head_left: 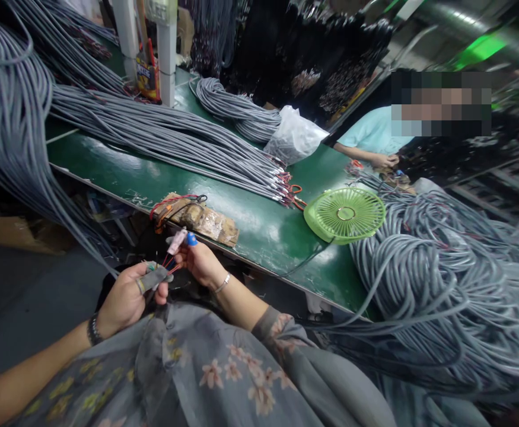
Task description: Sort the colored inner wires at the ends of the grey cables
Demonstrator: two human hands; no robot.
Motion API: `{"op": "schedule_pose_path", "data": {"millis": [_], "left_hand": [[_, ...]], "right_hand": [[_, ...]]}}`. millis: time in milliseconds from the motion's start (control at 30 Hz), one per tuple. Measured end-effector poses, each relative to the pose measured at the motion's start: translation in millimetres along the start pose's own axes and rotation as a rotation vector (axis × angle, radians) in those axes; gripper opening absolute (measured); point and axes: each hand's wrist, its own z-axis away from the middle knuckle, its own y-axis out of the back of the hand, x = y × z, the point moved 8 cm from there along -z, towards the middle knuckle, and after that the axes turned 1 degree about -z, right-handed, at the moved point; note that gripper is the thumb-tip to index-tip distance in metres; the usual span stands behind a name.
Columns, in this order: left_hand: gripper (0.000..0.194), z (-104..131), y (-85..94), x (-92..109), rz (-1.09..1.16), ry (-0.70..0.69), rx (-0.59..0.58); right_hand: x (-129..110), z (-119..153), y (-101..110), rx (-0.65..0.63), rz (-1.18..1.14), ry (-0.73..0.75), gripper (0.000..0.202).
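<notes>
My left hand, with a dark bracelet and tape on its fingers, is closed round the end of a grey cable whose thin red wires stick out to the right. Close beside it, my right hand wears a blue fingertip cover and a silver bracelet. Its fingers pinch a small pale pinkish piece above the red wires. Both hands are in front of the green table's near edge. Just beyond them, a worn wooden block with red and black wires lies at that edge.
Long bundles of grey cable lie across the green table. A green fan stands to the right, beside a big heap of coiled cable. A plastic bag lies farther back. Another person in light blue works across the table.
</notes>
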Motion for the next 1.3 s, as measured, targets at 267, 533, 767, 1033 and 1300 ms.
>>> {"op": "schedule_pose_path", "data": {"millis": [267, 533, 767, 1033, 1300], "left_hand": [[0.029, -8, -4.1, 0, 0.03, -0.003, 0.034], [0.031, -12, -4.3, -2, 0.019, 0.01, 0.024], [0.031, -12, -5.8, -4, -0.02, 0.019, 0.007], [0.023, -1, 6.4, -3, -0.157, -0.149, 0.018], [0.018, -5, 9.7, 0, -0.107, -0.245, 0.096]], "right_hand": [[-17, 1, 4, 0.168, 0.267, 0.346, 0.066], [4, -13, -9, 0.083, -0.196, 0.071, 0.049], [9, -10, -7, 0.11, -0.267, 0.0, 0.046], [6, -7, -6, 0.013, -0.197, -0.029, 0.045], [-5, -1, 9, 0.159, -0.012, 0.224, 0.051]]}}
